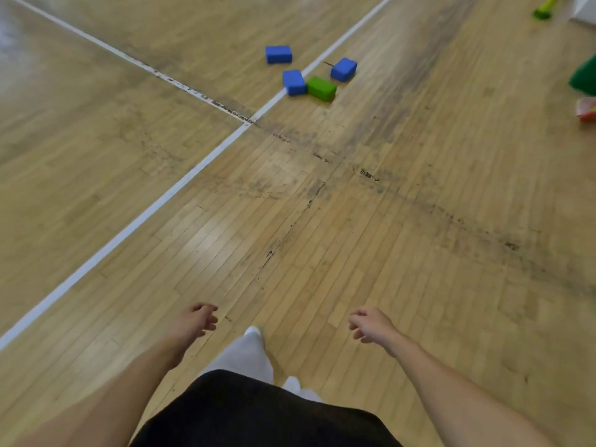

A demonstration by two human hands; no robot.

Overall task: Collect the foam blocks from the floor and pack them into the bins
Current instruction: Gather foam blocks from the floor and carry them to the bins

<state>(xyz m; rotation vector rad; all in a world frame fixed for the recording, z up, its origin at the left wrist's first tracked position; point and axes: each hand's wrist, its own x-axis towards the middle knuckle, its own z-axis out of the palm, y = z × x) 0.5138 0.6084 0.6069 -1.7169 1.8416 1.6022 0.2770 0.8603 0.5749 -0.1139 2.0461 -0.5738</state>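
Hands (199,321) loose; three blue blocks (294,82), one green block (321,88)

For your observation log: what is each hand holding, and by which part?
Nothing: the left hand and the right hand hang loosely curled and empty.

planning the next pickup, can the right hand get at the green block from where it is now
Probably not from here. The right hand hangs empty, while the green block lies far ahead on the floor, against a blue block. Only bare floor lies between, so walking over should do.
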